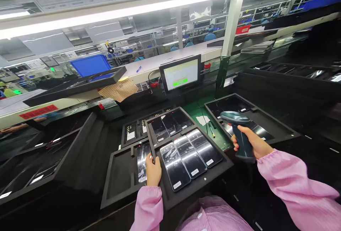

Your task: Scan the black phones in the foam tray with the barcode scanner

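Note:
My right hand (pixel 254 142) is wrapped round the handle of a dark green barcode scanner (pixel 243 142), held above a tray at the right. My left hand (pixel 153 170) grips the left rim of a black foam tray (pixel 193 188), its fingertips partly hidden. In that tray lie several phone-like screen panels (pixel 176 169), glossy black with small white labels at their near ends. Another labelled panel (pixel 142 161) rests in the lower tray (pixel 117 202), just left of my left hand.
Behind the trays stands a monitor (pixel 182 74) with a green box on its screen. A green mat (pixel 195 108) carries a white scrap (pixel 203 120) and a brush (pixel 212 131). To the right is another foam tray (pixel 282 135); stacked black trays (pixel 77 149) stand left. Another person's hand (pixel 20 127) shows far left.

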The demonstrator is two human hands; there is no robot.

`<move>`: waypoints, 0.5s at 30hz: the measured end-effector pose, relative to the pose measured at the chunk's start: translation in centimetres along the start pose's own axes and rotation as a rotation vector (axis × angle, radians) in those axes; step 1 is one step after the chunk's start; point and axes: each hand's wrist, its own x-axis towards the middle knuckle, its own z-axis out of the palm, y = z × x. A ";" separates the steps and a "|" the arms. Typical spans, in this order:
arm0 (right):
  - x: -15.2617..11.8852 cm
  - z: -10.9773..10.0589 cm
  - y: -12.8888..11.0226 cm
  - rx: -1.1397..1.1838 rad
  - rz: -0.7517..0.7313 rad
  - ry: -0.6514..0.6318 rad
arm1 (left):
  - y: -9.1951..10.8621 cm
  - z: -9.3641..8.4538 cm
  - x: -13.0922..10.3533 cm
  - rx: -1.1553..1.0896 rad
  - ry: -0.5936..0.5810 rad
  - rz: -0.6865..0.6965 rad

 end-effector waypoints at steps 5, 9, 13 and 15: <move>7.6 -2.1 3.6 -0.444 0.083 0.000 | -0.4 -0.4 -0.1 -0.037 0.026 -0.013; 14.0 -0.9 7.3 -0.661 0.002 0.006 | -1.7 -1.0 0.1 -0.023 0.053 -0.015; 18.7 1.4 10.4 -0.814 -0.022 -0.001 | -2.3 -2.1 -0.3 0.092 0.007 0.010; 19.8 2.4 11.3 -0.849 -0.034 -0.017 | -2.1 -2.6 -0.6 0.196 -0.031 0.010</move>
